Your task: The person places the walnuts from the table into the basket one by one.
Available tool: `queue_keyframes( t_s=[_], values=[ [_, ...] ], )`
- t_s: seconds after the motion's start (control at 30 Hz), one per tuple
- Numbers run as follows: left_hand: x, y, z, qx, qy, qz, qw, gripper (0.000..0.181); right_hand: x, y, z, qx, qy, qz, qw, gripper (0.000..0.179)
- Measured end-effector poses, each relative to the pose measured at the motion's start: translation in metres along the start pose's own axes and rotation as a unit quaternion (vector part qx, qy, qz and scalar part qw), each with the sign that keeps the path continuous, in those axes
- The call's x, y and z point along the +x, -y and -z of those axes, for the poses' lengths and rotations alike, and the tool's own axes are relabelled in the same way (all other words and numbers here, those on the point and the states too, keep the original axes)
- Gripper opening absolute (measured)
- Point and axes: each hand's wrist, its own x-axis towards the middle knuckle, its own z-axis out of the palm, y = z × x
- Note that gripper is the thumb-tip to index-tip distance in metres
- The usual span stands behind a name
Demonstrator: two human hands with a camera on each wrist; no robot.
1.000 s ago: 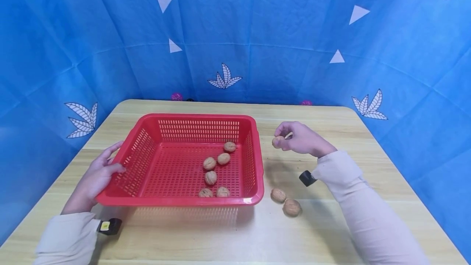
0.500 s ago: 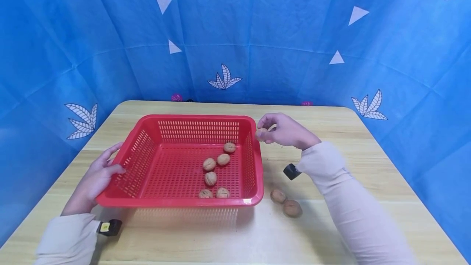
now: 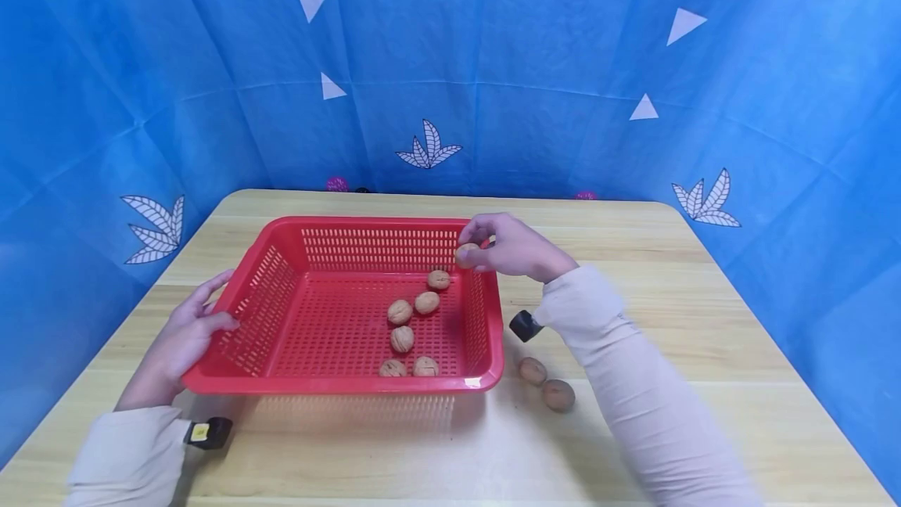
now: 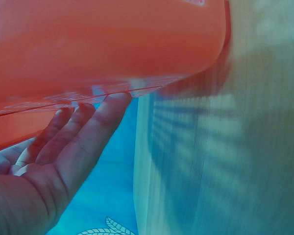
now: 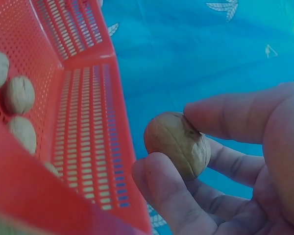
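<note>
A red plastic basket (image 3: 345,385) with slotted walls stands on the table in the head view. My left hand (image 3: 179,339) holds its left side, thumb over the rim. In the left wrist view the fingers (image 4: 95,127) of that hand extend against the outside of the basket (image 4: 117,44). Over the basket's far right corner, my right hand (image 3: 517,245) pinches a walnut (image 3: 467,255) between thumb and fingertips. The right wrist view shows this walnut (image 5: 176,142) close up, beside the basket wall. Several walnuts (image 3: 401,339) lie on the right half of the basket floor.
Two more walnuts, one (image 3: 532,371) slightly behind the other (image 3: 558,395), lie on the wooden table (image 3: 676,319) right of the basket. A blue patterned cloth (image 3: 549,84) hangs behind and at both sides of the table.
My right hand has carried its walnut leftward from beside the basket to over its right rim. The left hand and the basket have stayed in place.
</note>
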Motion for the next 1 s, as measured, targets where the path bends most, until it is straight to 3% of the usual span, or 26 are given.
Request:
queue_keyframes(
  t_s=[0.3,0.63,1.0],
  values=[
    [0.001,0.0,0.0,-0.007,0.002,0.001,1.0,0.083,0.01,0.005,-0.019,0.027,0.019,0.003,0.9994,0.02],
    [0.0,0.0,0.002,-0.01,0.005,0.003,0.9999,0.084,0.024,0.008,-0.037,-0.001,0.028,0.005,0.9996,0.018],
    [0.002,0.0,0.002,-0.016,0.006,0.003,0.9998,0.084,0.031,0.008,-0.047,-0.017,0.066,-0.028,0.9972,0.017]
  ],
)
